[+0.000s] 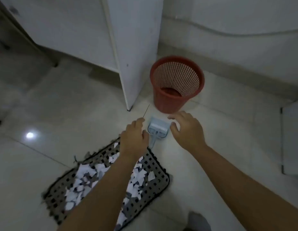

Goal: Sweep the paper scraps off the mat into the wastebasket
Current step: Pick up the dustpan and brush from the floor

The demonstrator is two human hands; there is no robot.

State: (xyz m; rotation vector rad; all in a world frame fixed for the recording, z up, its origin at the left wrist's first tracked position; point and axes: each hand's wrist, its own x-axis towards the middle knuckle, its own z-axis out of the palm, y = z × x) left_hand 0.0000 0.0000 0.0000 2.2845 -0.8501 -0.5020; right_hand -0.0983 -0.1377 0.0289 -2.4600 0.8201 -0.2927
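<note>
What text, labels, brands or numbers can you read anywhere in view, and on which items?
None readable. The red mesh plastic wastebasket, pale blue plastic dustpan, black-and-grey checked woven mat and white torn paper scraps show no visible lettering; the picture is dim and blurred.

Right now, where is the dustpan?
In the head view, the pale blue dustpan lies on the floor between the left hand and right hand, just beyond the mat and before the red wastebasket.

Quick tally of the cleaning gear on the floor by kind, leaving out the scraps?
Wastebasket, red: 1
Dustpan with brush, pale blue: 1
Mat, black and white check: 1
Total: 3
</note>
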